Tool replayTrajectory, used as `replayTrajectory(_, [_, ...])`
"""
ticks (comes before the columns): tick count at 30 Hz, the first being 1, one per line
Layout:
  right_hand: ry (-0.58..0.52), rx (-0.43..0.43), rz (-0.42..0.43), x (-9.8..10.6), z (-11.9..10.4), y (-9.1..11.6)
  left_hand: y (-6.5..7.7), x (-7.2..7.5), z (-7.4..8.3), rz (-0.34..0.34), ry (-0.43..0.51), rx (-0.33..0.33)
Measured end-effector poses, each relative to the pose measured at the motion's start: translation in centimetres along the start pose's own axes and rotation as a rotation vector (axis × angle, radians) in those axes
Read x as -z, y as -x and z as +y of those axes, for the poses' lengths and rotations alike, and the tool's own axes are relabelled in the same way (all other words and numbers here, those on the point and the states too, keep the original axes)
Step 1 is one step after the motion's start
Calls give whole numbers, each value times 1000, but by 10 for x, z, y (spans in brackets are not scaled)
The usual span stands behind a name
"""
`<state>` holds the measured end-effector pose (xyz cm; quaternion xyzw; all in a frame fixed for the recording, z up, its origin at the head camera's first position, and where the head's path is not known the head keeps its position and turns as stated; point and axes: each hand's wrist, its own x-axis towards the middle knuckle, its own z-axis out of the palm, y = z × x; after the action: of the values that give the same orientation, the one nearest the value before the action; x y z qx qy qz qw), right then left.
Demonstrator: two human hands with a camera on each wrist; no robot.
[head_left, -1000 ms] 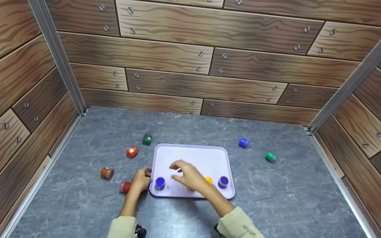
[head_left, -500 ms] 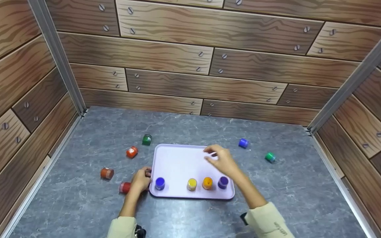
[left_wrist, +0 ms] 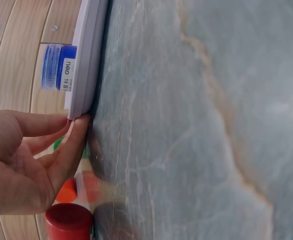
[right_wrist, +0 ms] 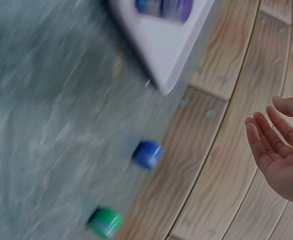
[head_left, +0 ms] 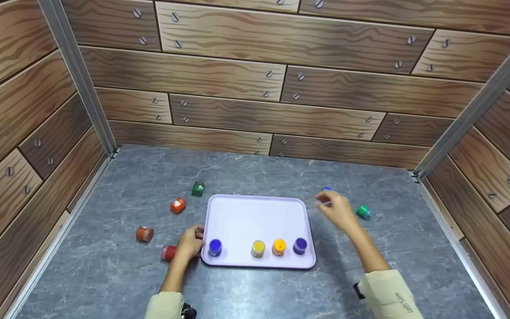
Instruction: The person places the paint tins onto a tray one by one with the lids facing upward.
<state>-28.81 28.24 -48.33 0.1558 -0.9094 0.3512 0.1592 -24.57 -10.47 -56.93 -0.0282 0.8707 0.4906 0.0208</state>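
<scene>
A pale lilac tray (head_left: pixel 255 221) lies on the grey marbled surface. Its left edge is pinched by my left hand (head_left: pixel 189 243), thumb on the rim and fingers beneath, as the left wrist view shows. Along the tray's near side stand a blue paint jar (head_left: pixel 215 247), a yellow one (head_left: pixel 258 249), an orange one (head_left: pixel 279 247) and a purple one (head_left: pixel 299 246). My right hand (head_left: pixel 338 212), fingers loosely bent and holding nothing, hovers right of the tray. It partly covers another blue paint jar (head_left: pixel 327 188), which shows whole in the right wrist view, apart from the hand.
A green jar (head_left: pixel 363 212) lies farther right. Left of the tray are a dark green jar (head_left: pixel 198 188), an orange-red jar (head_left: pixel 178 205), a brown jar (head_left: pixel 144 233) and a red jar (head_left: pixel 168 253) beside my left hand. Wood-patterned walls (head_left: pixel 255 79) enclose the surface.
My right hand has travelled from over the tray, past its right edge, to near the loose blue jar. The yellow and orange jars are now uncovered. My left hand stays at the tray edge.
</scene>
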Motion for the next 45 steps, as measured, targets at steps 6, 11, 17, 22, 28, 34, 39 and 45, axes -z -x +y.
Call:
replayTrajectory(6, [96, -89, 8, 15, 36, 4, 0, 0, 1, 0, 14, 6])
replayTrajectory(11, [184, -149, 45, 25, 63, 8, 0, 0, 1, -3, 27, 9])
replayTrajectory(17, [290, -261, 87, 35, 88, 12, 0, 0, -1, -6, 26, 11])
replayTrajectory(22, [356, -410, 79, 42, 104, 18, 0, 0, 0, 0, 19, 7])
replayTrajectory(28, [445, -457, 61, 41, 124, 30, 1, 0, 0, -5, 26, 16])
replayTrajectory(34, [488, -414, 21, 39, 131, 37, 1, 0, 0, 5, 19, 0])
replayTrajectory(39, [486, -419, -17, 40, 133, 38, 0, -1, -1, 5, 13, -8])
replayTrajectory(45, [464, -414, 28, 39, 136, 38, -1, 0, -1, 12, -7, -11])
